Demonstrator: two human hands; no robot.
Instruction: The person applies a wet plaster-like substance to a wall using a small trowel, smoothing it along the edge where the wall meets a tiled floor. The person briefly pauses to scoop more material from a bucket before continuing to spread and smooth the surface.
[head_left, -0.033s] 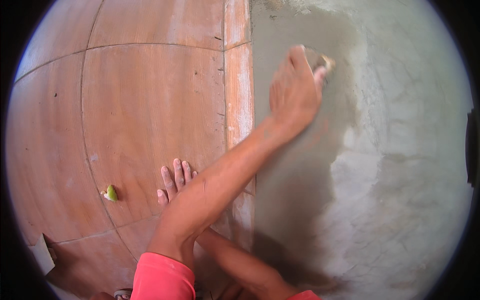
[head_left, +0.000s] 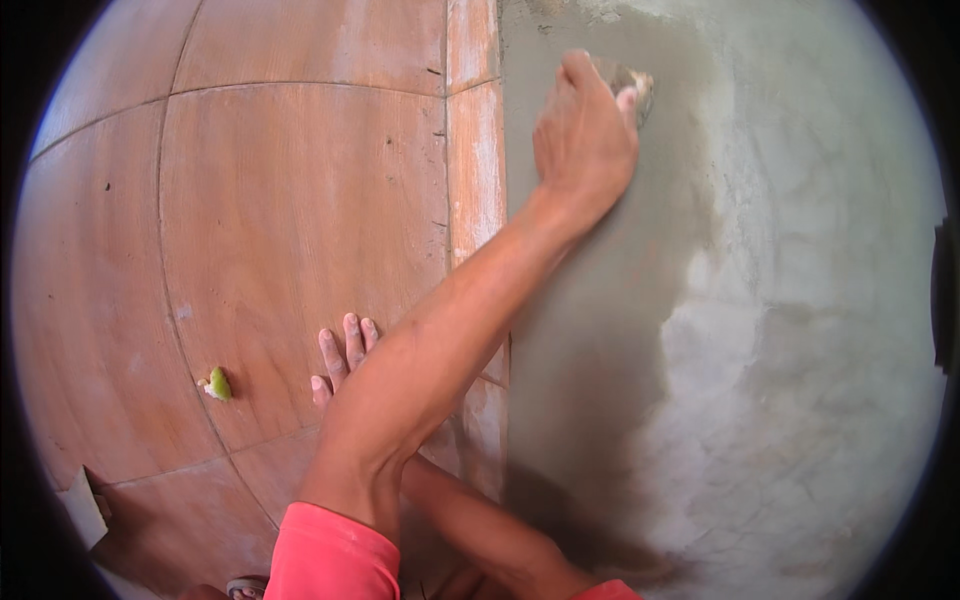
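My left hand (head_left: 588,130) reaches far across the wet grey cement (head_left: 590,330). It is closed round a small cement-stained, sponge-like pad (head_left: 640,84) with a pale yellowish edge, mostly hidden by the fingers and thumb. The pad seems to rest on the cement surface. My arms cross, the left forearm lying over the right. Below it, my right hand (head_left: 345,355) is pressed flat on the reddish-brown tiles (head_left: 290,220), fingers spread and greyed with dust. The left forearm hides the rest of that hand.
Between tiles and cement runs a narrow, white-smeared tile strip (head_left: 475,180). A small green-and-white scrap (head_left: 218,384) lies left of my right hand. At the lower left is a grey flat piece (head_left: 88,510), near a sandalled foot (head_left: 246,588). Paler, drier cement (head_left: 830,300) spreads to the right.
My left hand has moved away from me and slightly left, carrying the pad over the cement. My right hand stays planted on the tile.
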